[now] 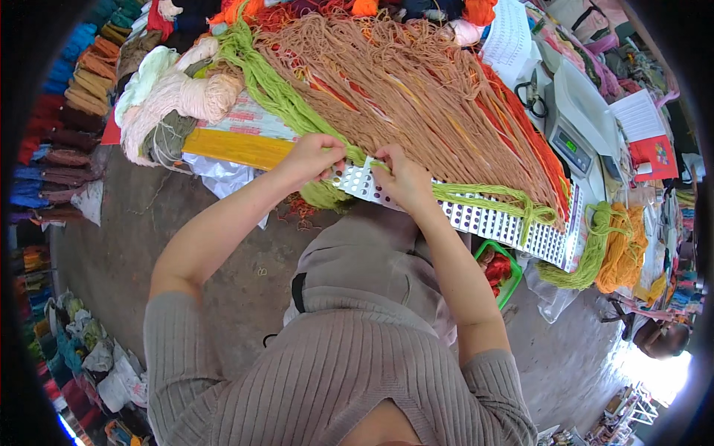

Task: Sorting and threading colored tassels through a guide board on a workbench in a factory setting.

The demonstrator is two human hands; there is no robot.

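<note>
My two hands meet at the green yarn (286,93), just off centre toward 12 o'clock, over a white holed strip (491,224)

I have the left hand (316,157) with fingers curled in and the thumb near the fingertips, beside the yarn, and the right hand (404,178) half curled, its fingertips at the strip; whether either grips a strand I cannot tell; the yarn runs up toward 11 o'clock, with a loose pile of it below the left hand, and the strip slants toward 4; brown yarn (387,74) fans out at 12, a yellow board (238,149) lies at 10, scissors (531,97) and a scale (573,145) sit between 1 and 2, and a green basket (512,293) is near 4
</note>
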